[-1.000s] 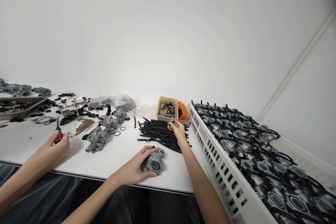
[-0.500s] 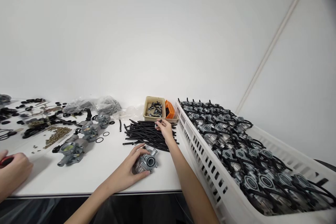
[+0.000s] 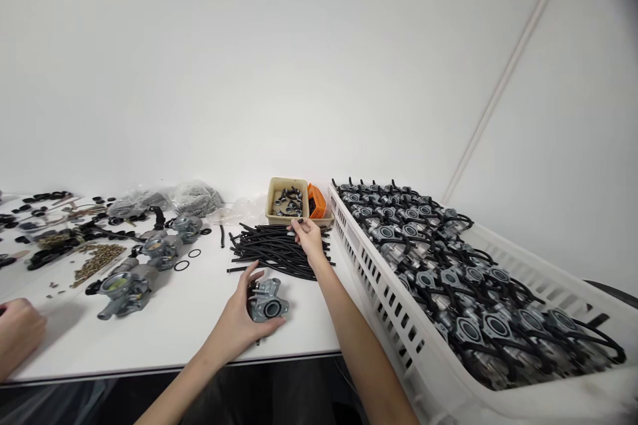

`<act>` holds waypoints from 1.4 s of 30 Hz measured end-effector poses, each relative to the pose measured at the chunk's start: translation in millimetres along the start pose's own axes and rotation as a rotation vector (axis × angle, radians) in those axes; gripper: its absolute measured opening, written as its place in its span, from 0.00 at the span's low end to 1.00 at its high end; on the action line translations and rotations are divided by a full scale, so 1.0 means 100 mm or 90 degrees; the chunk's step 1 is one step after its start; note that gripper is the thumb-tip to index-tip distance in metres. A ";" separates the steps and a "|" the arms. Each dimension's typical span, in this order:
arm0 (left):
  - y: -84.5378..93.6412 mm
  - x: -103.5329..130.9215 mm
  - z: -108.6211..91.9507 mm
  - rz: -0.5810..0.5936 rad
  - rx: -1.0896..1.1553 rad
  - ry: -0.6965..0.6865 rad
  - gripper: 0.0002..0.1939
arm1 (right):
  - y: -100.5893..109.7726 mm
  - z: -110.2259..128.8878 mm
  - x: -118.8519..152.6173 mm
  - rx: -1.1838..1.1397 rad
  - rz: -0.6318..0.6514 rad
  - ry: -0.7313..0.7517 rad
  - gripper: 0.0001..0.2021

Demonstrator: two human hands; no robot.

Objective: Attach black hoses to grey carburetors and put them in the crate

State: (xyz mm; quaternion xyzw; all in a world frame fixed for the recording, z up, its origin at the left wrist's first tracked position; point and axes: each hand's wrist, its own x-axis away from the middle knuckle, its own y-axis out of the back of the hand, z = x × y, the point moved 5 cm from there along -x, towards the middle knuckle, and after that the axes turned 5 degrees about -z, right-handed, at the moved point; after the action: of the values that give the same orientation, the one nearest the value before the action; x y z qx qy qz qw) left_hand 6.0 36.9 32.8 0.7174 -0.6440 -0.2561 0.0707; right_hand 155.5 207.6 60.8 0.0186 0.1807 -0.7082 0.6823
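My left hand (image 3: 238, 317) is wrapped round a grey metal carburetor (image 3: 269, 302) near the table's front edge. Its thumb lies along the lower front, the fingers go behind the left side, and the round bore faces me. Beyond it, a pile of short black rubber hoses (image 3: 269, 251) lies on the white table. My right hand (image 3: 308, 239) is over the right back part of this pile, thumb and fingers pinched together. A small dark bit shows at the fingertips, too small to name.
On the right stands a white plastic crate (image 3: 369, 279) with rows of carburetors. A beige bin (image 3: 272, 211) of small parts and an orange basket (image 3: 319, 202) sit behind the hoses. Leftward are more carburetors (image 3: 124, 289), brass fittings (image 3: 100, 260) and another person's hand (image 3: 22, 329).
The view has shifted slightly. The carburetor has turned a little in my left hand, whose fingers moved from its top to its left side. The other person's red-handled tool has left view.
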 end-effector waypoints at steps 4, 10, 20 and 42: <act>0.01 -0.03 -0.02 0.079 0.008 0.055 0.35 | 0.01 -0.04 -0.02 -0.017 -0.009 -0.001 0.21; 0.03 -0.05 -0.07 0.046 0.005 0.012 0.29 | 0.02 -0.06 -0.03 -0.110 -0.004 -0.021 0.22; 0.23 -0.61 -0.16 -0.167 -0.195 -0.248 0.42 | -0.14 0.05 0.12 -0.218 0.115 -0.058 0.17; 0.35 -0.67 0.02 -0.375 -0.368 -0.391 0.36 | -0.42 0.14 0.36 -0.074 0.221 0.032 0.11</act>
State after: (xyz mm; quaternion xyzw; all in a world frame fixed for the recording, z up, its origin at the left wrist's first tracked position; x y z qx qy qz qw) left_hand -28.7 96.2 64.4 0.7110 -0.3087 -0.6318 -0.0012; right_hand 115.4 169.4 73.4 0.0280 0.2326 -0.5677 0.7892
